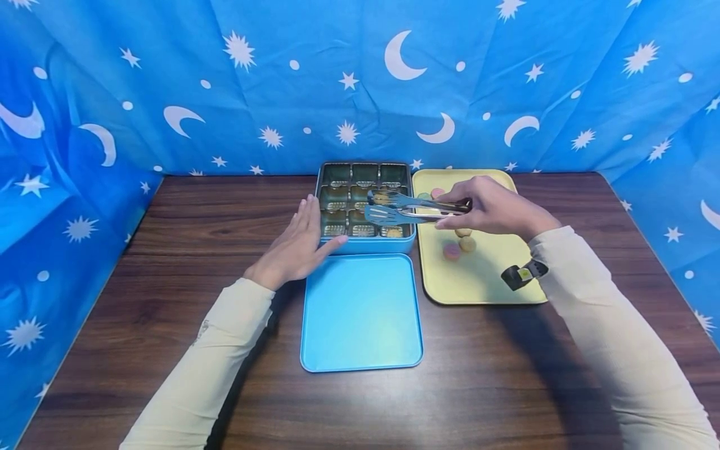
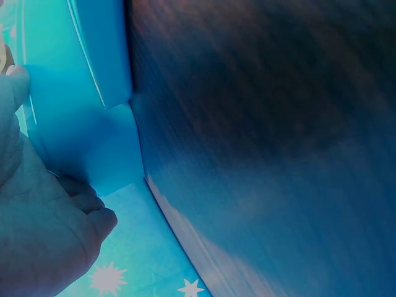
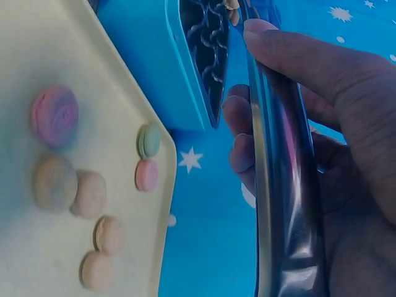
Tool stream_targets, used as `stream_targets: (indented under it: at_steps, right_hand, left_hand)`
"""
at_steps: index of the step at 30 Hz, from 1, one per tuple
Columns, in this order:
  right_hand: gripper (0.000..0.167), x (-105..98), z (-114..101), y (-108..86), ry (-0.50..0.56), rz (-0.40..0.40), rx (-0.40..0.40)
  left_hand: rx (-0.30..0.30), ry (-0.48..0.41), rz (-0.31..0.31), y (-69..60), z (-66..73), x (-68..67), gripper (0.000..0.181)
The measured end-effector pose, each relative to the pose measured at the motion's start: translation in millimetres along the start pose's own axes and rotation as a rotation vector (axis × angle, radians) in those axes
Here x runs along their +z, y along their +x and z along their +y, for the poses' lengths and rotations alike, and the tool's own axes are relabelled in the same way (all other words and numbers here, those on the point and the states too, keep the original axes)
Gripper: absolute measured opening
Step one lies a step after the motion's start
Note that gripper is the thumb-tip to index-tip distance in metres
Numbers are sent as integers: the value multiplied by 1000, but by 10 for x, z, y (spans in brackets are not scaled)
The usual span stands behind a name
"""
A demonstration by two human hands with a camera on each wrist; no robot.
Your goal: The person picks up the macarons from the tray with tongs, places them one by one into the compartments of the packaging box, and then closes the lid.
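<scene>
My right hand (image 1: 495, 206) grips a pair of metal tongs (image 3: 286, 185) by the handles, thumb on one side and fingers on the other. The slotted tong heads reach over the blue tin box (image 1: 368, 245), which has a dark divided insert. Something tan (image 3: 232, 11) shows by the tong tips in the right wrist view; whether they pinch it I cannot tell. One tan macaron (image 1: 395, 232) lies in the insert's front right compartment. My left hand (image 1: 298, 244) rests against the box's left side with extended fingers, its thumb at the front edge.
A yellow tray (image 1: 484, 284) right of the box bears several macarons, among them a purple-pink one (image 3: 54, 116), a green one (image 3: 149, 141) and a pink one (image 3: 146, 175). In front of the box lies a blue lid (image 1: 362, 312). Star-patterned cloth (image 1: 349, 62) hangs behind the wooden table (image 1: 185, 250).
</scene>
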State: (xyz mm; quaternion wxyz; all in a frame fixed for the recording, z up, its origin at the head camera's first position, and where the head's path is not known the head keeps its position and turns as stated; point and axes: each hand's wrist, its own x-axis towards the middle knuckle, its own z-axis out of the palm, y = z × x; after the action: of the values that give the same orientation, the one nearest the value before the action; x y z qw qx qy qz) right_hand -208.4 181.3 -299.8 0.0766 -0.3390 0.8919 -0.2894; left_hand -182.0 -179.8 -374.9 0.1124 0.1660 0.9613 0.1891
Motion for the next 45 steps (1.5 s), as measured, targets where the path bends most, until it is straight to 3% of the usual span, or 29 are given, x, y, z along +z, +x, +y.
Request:
stream_targets:
  at_steps: [8,19,27,33,41,45]
  right_hand:
    - [12,96,-18,122,27,-34,-21]
    - [38,125,-42,153,35,-45,15]
    - [37,112,-48,134,31,-46,39]
    - [27,48,10,21,7,-7,44]
    - [43,-63,133,-239,-9,25,114]
    - [43,-106,178,-401,1,29,173]
  left_hand:
    - [-5,10,-12,6,25,-2,100]
    - [-10,8,-16,23,27,0,101]
    - [-6,5,-14,21,33,-8,101]
    - [-5,13,-13,26,29,-10,100]
    - [-9,15,-15,4,23,-22,100]
    - [-2,15,-8,-2,18,-31,99]
